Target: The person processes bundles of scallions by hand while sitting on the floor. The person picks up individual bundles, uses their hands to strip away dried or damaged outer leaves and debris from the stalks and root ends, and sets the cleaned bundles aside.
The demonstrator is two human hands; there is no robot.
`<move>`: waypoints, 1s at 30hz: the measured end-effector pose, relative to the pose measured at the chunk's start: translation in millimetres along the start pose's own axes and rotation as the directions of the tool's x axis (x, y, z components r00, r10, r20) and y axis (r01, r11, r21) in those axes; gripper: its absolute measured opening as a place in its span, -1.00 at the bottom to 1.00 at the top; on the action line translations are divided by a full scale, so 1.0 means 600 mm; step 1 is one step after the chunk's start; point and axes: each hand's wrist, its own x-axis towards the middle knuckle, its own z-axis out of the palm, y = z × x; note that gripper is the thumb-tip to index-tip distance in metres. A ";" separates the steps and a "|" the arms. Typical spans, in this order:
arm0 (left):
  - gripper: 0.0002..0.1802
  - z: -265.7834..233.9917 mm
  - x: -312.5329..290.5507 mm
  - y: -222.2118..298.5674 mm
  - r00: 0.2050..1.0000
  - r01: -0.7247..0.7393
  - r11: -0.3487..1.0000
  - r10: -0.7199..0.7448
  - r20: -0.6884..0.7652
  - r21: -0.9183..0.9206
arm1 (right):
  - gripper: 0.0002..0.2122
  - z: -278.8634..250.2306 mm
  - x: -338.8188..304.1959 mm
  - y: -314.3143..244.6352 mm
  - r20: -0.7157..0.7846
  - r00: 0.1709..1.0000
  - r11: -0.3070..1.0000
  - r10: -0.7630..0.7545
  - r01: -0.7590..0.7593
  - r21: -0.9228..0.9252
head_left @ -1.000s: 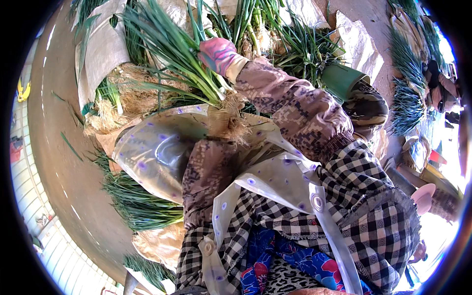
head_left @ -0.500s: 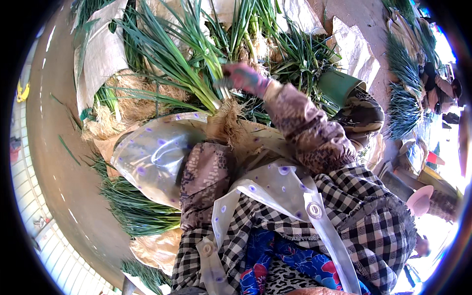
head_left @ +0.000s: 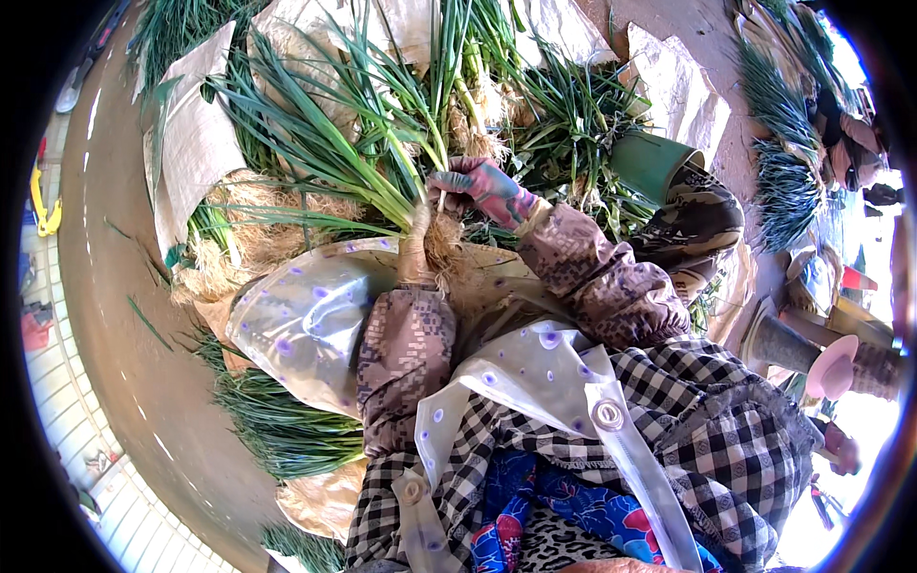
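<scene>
My left hand (head_left: 415,246), rising out of a camouflage sleeve, is closed round the lower stems of a bunch of green onions (head_left: 368,177). Their long green leaves fan out to the upper left, and tan roots (head_left: 442,244) hang beside the hand. My right hand (head_left: 485,185), in a colourful patterned glove, pinches the white lower end of a green onion stalk at the bunch's right side. Both hands are close together above a clear plastic apron (head_left: 315,301) with purple spots. The glove partly hides the stalk's end.
Loose green onions (head_left: 583,119) lie beyond my right hand, beside a green bucket-like container (head_left: 654,164). Rooty bundles (head_left: 272,215) lie at left on pale sacking (head_left: 191,143). More bundles (head_left: 287,411) lie beside my left arm. Another person (head_left: 850,143) is at the far right.
My right hand has come down and nearer my left hand, its fingers now on a stalk's white end. The bunch stays in my left hand.
</scene>
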 end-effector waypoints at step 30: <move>-0.46 0.029 -0.035 0.183 0.954 -0.209 0.976 0.219 0.203 -0.068 | -0.64 -0.140 0.083 0.071 -0.195 0.956 0.962 0.217 -0.176 0.208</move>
